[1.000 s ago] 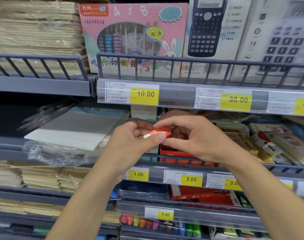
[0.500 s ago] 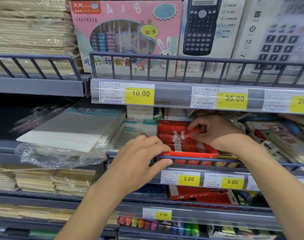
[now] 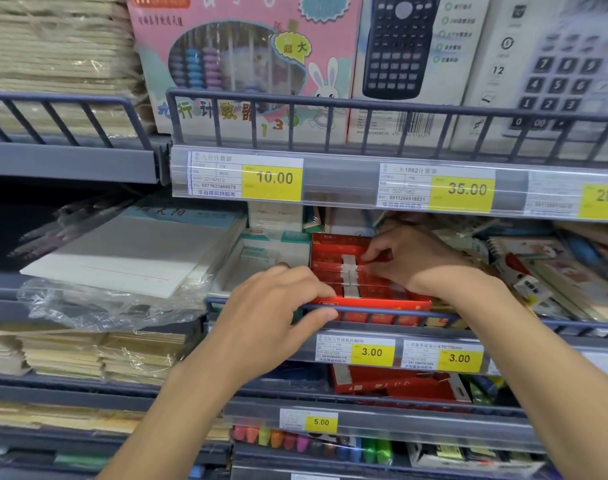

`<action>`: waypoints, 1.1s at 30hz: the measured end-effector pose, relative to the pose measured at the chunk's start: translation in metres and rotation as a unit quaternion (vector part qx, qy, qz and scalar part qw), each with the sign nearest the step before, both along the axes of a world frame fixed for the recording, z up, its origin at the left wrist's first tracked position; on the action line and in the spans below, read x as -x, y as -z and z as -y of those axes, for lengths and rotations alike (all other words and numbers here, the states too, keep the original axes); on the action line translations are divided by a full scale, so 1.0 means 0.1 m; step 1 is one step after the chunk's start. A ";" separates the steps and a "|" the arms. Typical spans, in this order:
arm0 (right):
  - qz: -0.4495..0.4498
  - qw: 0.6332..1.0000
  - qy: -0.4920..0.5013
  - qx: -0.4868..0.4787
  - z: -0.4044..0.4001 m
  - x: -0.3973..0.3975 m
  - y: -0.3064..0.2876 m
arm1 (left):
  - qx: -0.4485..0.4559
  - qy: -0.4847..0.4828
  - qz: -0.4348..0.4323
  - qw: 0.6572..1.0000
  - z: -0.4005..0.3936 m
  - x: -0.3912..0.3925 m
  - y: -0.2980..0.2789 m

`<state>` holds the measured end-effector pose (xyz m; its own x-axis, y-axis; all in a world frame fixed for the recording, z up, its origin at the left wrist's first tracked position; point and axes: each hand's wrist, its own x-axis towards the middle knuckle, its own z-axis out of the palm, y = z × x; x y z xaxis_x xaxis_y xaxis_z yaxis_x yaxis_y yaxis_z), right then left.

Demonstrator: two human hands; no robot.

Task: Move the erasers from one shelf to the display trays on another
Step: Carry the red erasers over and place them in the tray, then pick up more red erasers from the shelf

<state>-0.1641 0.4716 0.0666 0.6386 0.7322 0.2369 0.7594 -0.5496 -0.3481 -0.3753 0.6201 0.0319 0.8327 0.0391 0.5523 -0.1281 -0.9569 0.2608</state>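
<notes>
Compared with half a second ago, my right hand (image 3: 409, 258) has dropped lower into the red display tray (image 3: 371, 301) on the middle shelf, and the view has closed in on the shelving. The right fingers (image 3: 373, 252) are curled down onto the red-wrapped erasers (image 3: 333, 271) packed in rows in that tray; I take them to be pinching one, though the blur and the hand's own cover leave the exact grasp uncertain. My left hand (image 3: 271, 317) has stayed where it was, thumb and fingers wrapped over the grey shelf rail (image 3: 382, 311) at the tray's front left corner.

Readable writing: price tags on the upper rail show 10.00 (image 3: 274, 177) and 35.00 (image 3: 467, 189), with "1882" on the latter's label and barcode 6971623466075 on the former. Below the tray, two tags read 3.00 (image 3: 371, 352), one marked "A016". A lower tag reads 5.00 (image 3: 321, 422).
</notes>
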 end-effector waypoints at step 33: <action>-0.524 0.720 0.392 -0.232 2.64 3.62 3.23 | 0.510 -0.014 -0.479 0.714 0.97 1.64 3.46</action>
